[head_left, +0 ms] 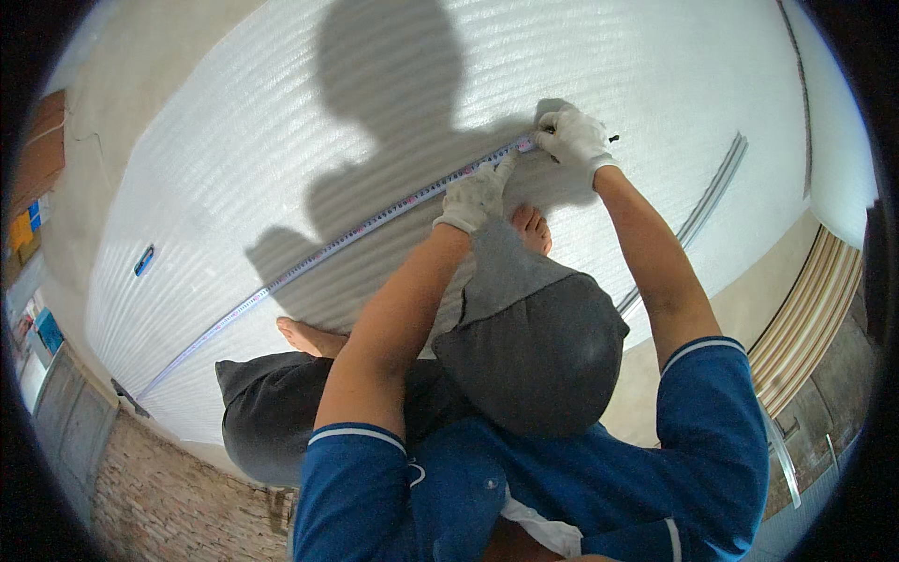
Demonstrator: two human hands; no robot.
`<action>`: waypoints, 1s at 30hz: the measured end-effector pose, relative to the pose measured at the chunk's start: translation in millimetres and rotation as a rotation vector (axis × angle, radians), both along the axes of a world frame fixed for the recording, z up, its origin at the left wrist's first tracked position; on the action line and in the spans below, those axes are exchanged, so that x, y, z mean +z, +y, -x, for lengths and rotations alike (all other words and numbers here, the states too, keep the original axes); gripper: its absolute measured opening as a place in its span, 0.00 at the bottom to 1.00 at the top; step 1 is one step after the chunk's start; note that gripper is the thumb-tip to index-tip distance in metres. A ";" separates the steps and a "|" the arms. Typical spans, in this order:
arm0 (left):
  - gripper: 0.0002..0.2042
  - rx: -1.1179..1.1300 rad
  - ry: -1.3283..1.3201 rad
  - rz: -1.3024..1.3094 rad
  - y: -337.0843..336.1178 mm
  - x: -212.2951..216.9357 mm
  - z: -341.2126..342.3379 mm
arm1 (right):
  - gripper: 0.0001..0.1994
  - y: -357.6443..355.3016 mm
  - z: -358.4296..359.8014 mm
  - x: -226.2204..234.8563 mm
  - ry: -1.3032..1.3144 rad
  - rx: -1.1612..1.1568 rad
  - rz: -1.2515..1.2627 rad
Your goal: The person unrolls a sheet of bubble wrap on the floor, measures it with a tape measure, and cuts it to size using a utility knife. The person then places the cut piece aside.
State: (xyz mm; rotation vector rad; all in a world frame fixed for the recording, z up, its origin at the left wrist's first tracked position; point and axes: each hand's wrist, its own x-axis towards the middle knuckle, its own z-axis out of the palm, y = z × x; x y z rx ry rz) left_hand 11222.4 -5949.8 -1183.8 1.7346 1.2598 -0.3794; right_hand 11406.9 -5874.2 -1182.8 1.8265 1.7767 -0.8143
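In the head view, the left hand in white glove (473,199) is half folded, its forefinger laid along the long, thin white tape measure (375,222) — whether it grips, I cannot tell. The right white-gloved hand (575,139) curls at the tape's upper end — its exact hold is unclear. Both bare forearms (646,248) reach forward over the white ribbed sheet (655,75).
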 end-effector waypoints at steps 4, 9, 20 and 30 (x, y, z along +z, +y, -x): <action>0.36 -0.002 0.050 0.045 7.9 -2.1 -8.6 | 0.15 2.6 -4.5 5.3 0.053 -0.006 0.017; 0.37 -0.123 0.147 0.060 15.1 2.4 -15.8 | 0.16 5.0 -5.6 11.2 0.036 0.027 0.031; 0.36 -0.186 0.168 0.053 17.0 0.4 -16.7 | 0.21 5.3 -25.0 7.3 0.161 0.136 0.019; 0.38 -0.213 0.194 0.084 21.0 -10.7 -14.8 | 0.28 -15.9 -54.2 8.5 0.168 -0.007 -0.328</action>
